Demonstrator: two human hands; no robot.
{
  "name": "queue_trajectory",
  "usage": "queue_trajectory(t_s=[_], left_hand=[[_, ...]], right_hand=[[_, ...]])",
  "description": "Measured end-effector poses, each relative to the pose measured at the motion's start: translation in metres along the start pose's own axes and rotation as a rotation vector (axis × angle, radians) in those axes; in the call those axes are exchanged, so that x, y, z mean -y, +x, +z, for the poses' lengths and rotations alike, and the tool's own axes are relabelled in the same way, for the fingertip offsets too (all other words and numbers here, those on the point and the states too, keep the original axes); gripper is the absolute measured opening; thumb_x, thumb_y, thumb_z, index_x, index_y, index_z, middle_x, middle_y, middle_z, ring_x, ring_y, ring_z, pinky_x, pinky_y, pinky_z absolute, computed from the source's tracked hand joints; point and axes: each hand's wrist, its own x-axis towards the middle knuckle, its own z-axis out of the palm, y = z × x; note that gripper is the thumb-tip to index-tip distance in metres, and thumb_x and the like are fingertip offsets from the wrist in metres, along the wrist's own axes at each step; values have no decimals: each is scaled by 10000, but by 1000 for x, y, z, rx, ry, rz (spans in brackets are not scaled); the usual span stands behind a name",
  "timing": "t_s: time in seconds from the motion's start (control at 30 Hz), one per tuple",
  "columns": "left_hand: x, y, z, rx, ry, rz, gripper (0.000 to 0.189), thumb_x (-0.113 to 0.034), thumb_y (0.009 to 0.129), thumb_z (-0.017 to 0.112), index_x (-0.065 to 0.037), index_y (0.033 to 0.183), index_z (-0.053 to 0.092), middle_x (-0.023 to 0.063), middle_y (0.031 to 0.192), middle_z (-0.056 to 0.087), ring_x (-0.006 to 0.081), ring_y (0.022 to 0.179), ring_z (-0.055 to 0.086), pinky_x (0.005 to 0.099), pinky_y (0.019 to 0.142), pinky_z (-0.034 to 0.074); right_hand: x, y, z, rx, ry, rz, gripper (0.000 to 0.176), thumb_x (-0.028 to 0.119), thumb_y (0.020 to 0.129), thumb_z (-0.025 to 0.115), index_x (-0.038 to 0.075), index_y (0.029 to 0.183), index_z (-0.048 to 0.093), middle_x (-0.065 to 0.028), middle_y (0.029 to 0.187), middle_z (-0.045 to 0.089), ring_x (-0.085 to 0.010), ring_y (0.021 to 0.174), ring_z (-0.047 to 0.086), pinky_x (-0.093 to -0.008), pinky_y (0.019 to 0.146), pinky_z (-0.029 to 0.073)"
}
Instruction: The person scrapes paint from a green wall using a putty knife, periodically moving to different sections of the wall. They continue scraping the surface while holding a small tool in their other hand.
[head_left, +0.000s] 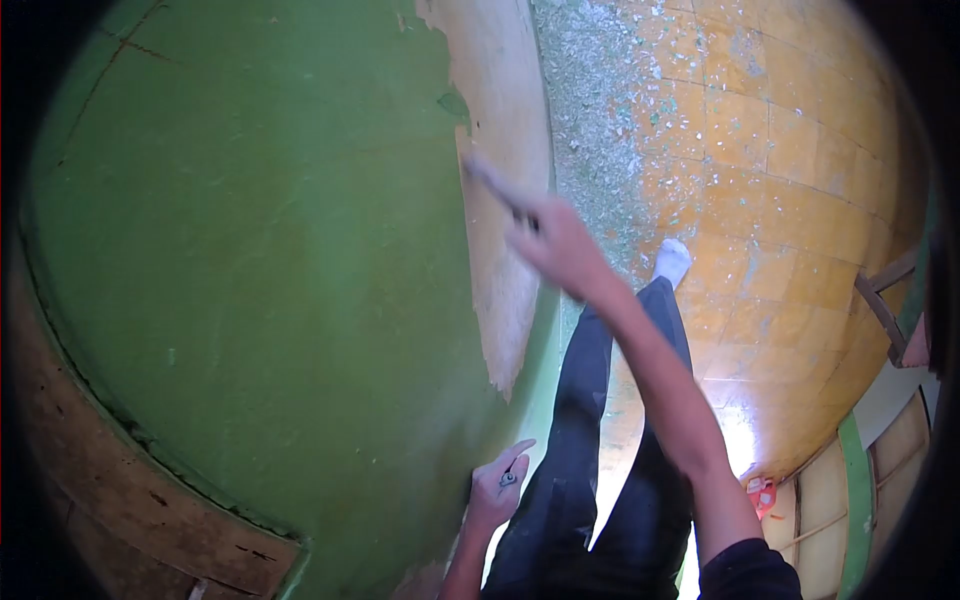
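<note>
My right hand (565, 245) is closed around the handle of a long, narrow scraper (497, 185), smeared by motion. Its tip is at the ragged edge between the green paint (300, 230) and a bare pale strip (505, 240) of the wall. Lower down, near the green wall, is my left hand (497, 490), index finger stretched out and the other fingers curled. A small grey object (508, 479) with a round end shows in that grip; its kind is not clear.
Pale and green paint flakes (600, 110) lie thick along the wall's foot and scatter over the orange tiled floor (810, 190). My legs (570, 420) stretch along the wall. A wooden frame (885, 300) stands at right, a red object (762, 494) below it. Brown wood (170, 470) edges the lower left.
</note>
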Motion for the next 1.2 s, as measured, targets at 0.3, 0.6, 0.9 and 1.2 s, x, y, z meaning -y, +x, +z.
queue_trajectory(t_s=[0.3,0.6,0.9,1.2], left_hand=[[-2,2,0,4,-15,-26,227,-91,999,576,-10,1175,696,48,675,507,77,563,386,265,529,354],[2,-2,3,-35,-3,-42,230,-99,974,628,-50,1184,707,115,663,528,111,541,419,282,550,420],[7,-2,2,2,7,-69,241,-84,968,627,-47,1195,701,175,822,676,156,593,555,300,629,487],[21,2,12,-88,-47,110,241,-72,969,621,-45,1194,702,109,676,518,121,541,443,275,555,422]], right_hand=[[-2,25,-11,-61,17,-70,781,74,756,465,234,1520,440,-173,1111,679,-156,694,524,-326,740,487],[-4,45,-19,-56,-62,-29,784,73,751,473,222,1520,434,-187,1292,649,-179,674,573,-310,739,505],[-7,51,-18,-94,51,-84,798,63,747,463,251,1522,441,-102,1266,674,-127,717,529,-288,769,489],[-12,34,-12,-87,-33,-107,801,9,730,439,184,1512,450,-141,1436,557,-226,1134,675,-312,1017,465]])
